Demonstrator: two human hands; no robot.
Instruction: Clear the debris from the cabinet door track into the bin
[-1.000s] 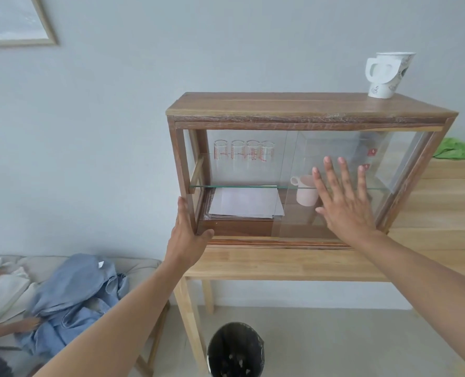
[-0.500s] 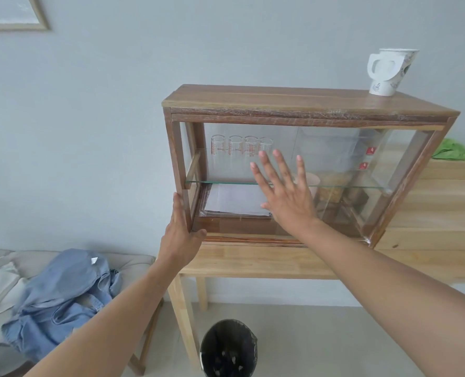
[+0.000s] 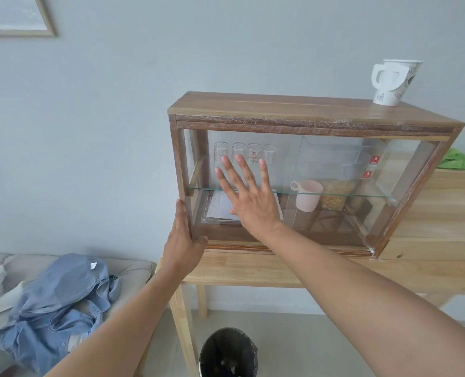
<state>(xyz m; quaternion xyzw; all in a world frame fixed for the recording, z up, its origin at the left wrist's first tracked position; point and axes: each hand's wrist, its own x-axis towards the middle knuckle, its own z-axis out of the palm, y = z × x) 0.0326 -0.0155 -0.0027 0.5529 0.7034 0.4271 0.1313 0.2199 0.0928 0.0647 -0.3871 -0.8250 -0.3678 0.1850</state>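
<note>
A wooden cabinet (image 3: 307, 110) with sliding glass doors stands on a light wooden table (image 3: 253, 270). My right hand (image 3: 249, 198) lies flat with fingers spread on the glass door (image 3: 288, 164), now over the cabinet's left half. My left hand (image 3: 183, 242) grips the cabinet's lower left corner post. The door track (image 3: 321, 248) runs along the bottom front edge; the right half of it is uncovered, and pale specks sit at its right end. A black bin (image 3: 227, 352) stands on the floor under the table.
Inside are several measuring glasses (image 3: 245, 152), papers, a pink cup (image 3: 308, 194) and a jar of snacks. A white paper cup (image 3: 394, 81) sits on the cabinet top. A blue shirt (image 3: 60, 300) lies on a sofa at left. A green cloth (image 3: 461, 160) lies at right.
My right hand has slid the glass door from the cabinet's right side to the left, exposing the right half. My left hand stays on the corner post.
</note>
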